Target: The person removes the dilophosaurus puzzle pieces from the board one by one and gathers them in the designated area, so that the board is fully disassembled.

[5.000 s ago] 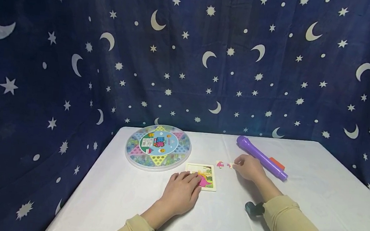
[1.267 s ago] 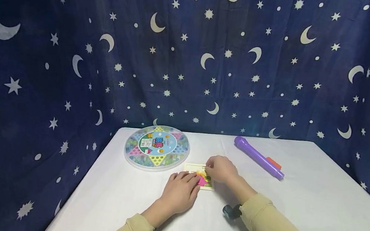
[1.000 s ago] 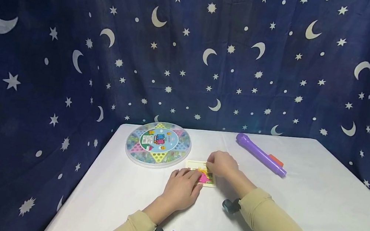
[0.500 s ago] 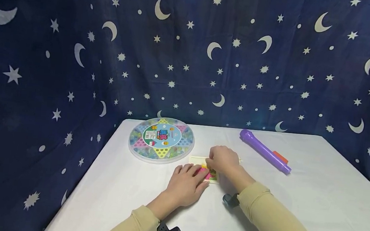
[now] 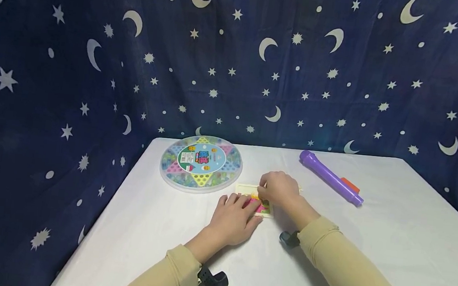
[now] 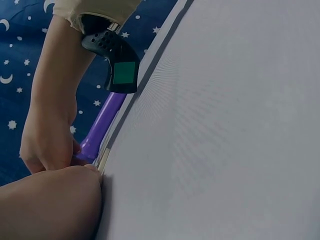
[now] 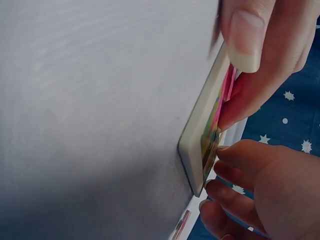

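Observation:
A small puzzle (image 5: 265, 210) in a cream frame, with a pink figure on a green and yellow picture, lies flat at mid-table. My left hand (image 5: 233, 220) rests on its left part, fingers spread straight over the picture. At its upper right corner my right hand (image 5: 280, 189) has curled fingers, thumb and fingertips pinched together at the picture. In the right wrist view those fingertips (image 7: 222, 149) meet the picture close to the frame edge; the piece between them is mostly hidden. A loose puzzle piece (image 7: 182, 225) lies on the table beyond the frame.
A round Chinese checkers box (image 5: 201, 164) with marbles stands at the back left. A purple microphone-shaped stick (image 5: 331, 177) and an orange item (image 5: 350, 185) lie at the back right. The white tabletop (image 5: 266, 275) ends at a starry curtain (image 5: 236, 70).
Five seconds ago my right hand was at the loose pieces right of the frame; it has since moved left onto the puzzle. My left hand has shifted slightly over the picture. The head view tilts down.

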The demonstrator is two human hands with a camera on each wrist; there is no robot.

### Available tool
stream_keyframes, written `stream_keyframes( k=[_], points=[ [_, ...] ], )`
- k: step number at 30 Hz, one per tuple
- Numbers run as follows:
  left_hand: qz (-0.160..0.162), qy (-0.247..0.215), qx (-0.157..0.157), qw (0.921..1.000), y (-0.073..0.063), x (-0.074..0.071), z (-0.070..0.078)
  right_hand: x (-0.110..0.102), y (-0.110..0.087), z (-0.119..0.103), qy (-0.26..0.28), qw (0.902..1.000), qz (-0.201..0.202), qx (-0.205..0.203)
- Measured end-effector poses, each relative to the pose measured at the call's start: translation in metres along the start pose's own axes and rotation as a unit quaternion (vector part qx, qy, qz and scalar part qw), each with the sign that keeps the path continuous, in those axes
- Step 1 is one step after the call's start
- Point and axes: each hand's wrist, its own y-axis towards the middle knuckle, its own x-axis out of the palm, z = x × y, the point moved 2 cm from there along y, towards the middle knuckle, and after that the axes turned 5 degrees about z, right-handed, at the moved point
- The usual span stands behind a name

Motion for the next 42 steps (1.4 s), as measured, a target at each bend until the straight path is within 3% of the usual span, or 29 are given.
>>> stream_keyframes(
  k=[15,22,26,32,42],
  points=[
    [-0.01,0.013,-0.002,0.9999,0.006,-0.003,-0.001,-0.006,0.001,-0.004,-0.017,0.9994,0.012,-0.029],
    [-0.013,0.018,-0.005,0.9997,0.007,-0.004,0.0,-0.006,0.005,0.003,0.05,0.9987,-0.011,-0.006],
    [-0.012,0.019,-0.005,0.9997,0.007,-0.004,0.0,-0.008,0.005,0.006,0.088,0.9957,-0.022,-0.016],
    [-0.017,0.022,-0.007,0.9996,0.005,-0.002,0.002,-0.01,0.0,0.015,0.116,0.9925,-0.03,-0.025],
    [-0.015,0.018,-0.012,0.9996,-0.001,0.0,0.003,-0.006,-0.009,0.022,0.175,0.9836,-0.041,0.006]
  ],
)
